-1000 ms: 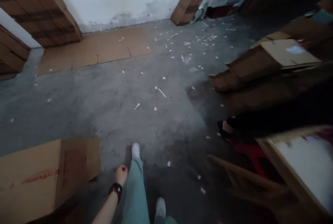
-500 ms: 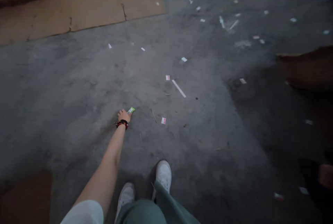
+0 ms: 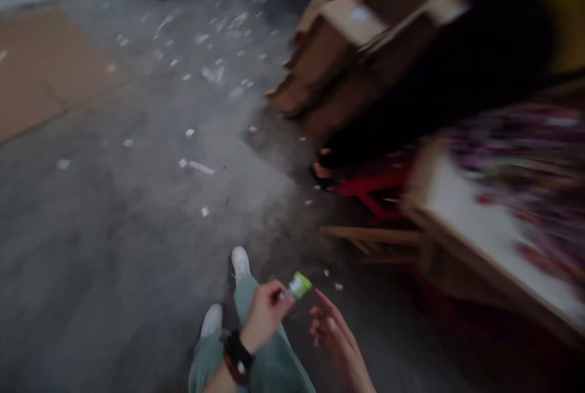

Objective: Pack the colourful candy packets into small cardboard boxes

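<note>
Pinched between the thumb and fingers of my left hand (image 3: 266,315) is a small green and white packet (image 3: 300,284). It is blurred, so any print on it cannot be read. My right hand (image 3: 337,335) is just to the right of the packet, palm turned inward. Its index finger reaches toward the packet's green end, the other fingers are partly curled, and nothing is in it. Both hands are above the floor, in front of my legs.
Paper scraps and a white strip (image 3: 201,167) litter the grey concrete floor (image 3: 114,247). At right stands a table (image 3: 461,198) with a blurred purple pile, beside a wooden stool (image 3: 372,236). Beyond are cardboard boxes (image 3: 315,58) and a person's foot (image 3: 323,164). Flattened cardboard (image 3: 55,70) lies left.
My left hand has lifted the packet off the floor and brought it close to my body. My right hand has come into view. The view has swung right, toward the table.
</note>
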